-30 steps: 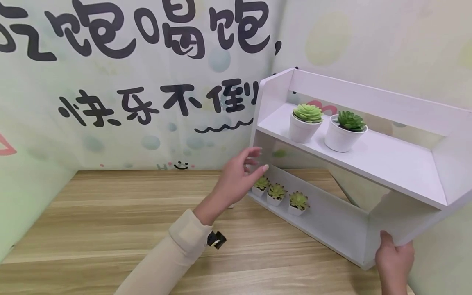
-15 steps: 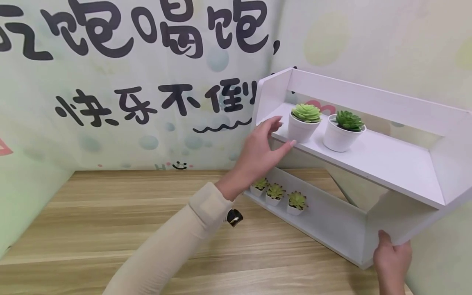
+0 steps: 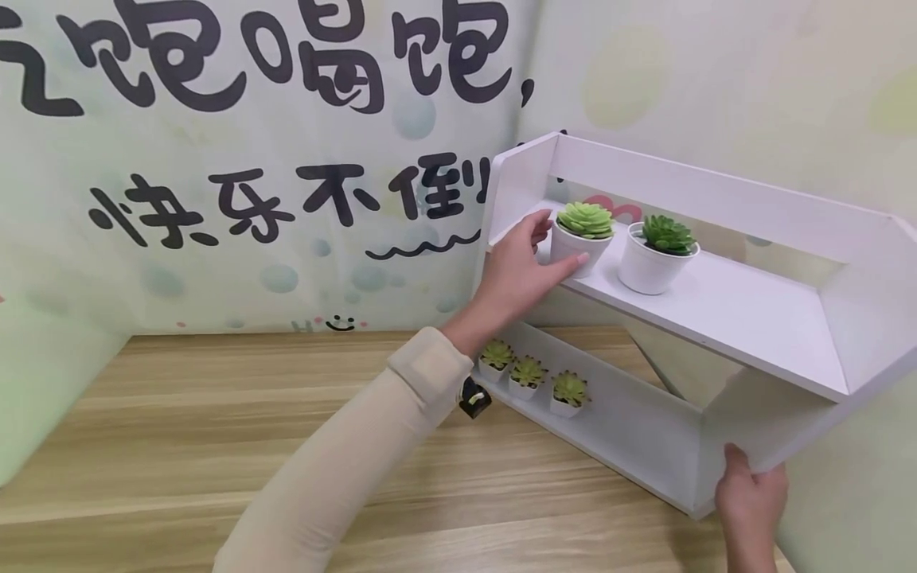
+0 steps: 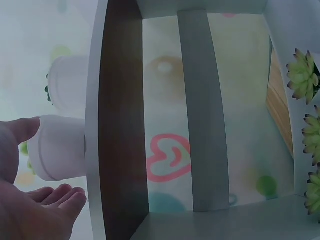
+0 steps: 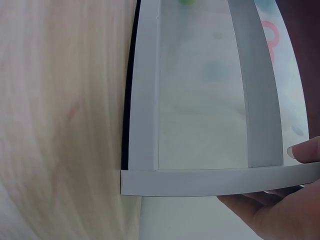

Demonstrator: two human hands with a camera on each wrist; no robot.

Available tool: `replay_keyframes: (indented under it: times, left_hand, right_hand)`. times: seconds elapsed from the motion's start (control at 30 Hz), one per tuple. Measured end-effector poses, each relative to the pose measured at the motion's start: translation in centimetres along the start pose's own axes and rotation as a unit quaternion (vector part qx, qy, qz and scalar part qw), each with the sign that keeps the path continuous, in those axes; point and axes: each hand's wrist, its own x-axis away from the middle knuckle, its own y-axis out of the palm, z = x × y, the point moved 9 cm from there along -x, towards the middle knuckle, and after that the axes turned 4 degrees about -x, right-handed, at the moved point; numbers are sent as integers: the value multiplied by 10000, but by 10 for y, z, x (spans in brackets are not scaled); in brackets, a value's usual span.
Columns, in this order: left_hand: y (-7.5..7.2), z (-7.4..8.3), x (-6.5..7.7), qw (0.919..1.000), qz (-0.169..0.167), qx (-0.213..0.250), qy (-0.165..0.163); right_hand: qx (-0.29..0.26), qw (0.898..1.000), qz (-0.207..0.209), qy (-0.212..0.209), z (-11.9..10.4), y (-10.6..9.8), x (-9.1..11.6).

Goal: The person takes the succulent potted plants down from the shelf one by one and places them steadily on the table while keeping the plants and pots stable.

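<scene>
Standing upright: light-green potted succulent (image 3: 583,229), near the left end of the upper tier of the white shelf (image 3: 752,310).
Left hand (image 3: 517,261): relaxed, thumb and fingers loosely either side of that pot, a gap showing by the fingers.
Neighbour: dark-green potted succulent (image 3: 655,259), just to the right.
Right panel: gripped by the right hand (image 3: 752,497), thumb inside.
Lower tier: three small succulents (image 3: 527,376).
Underneath: wood-grained table (image 3: 215,430).
</scene>
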Motion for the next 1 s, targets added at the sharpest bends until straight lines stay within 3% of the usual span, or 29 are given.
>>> replay_keyframes:
  times: [0.27, 0.5, 0.77, 1.0]
  left_hand:
    - [8, -7, -14, 9989, -303, -119, -349]
    - [16, -5, -19, 9985, -544, -78, -34]
    - [14, -7, -20, 9994, -336, 9, -23]
    - [0, -8, -12, 9977, -33, 673, 12]
  right_hand:
    - [34, 9998, 127, -147, -1, 1, 2]
    - [-1, 9998, 110, -138, 0, 1, 2]
    - [63, 9998, 154, -113, 2, -2, 1]
    - [102, 9998, 153, -99, 0, -2, 2]
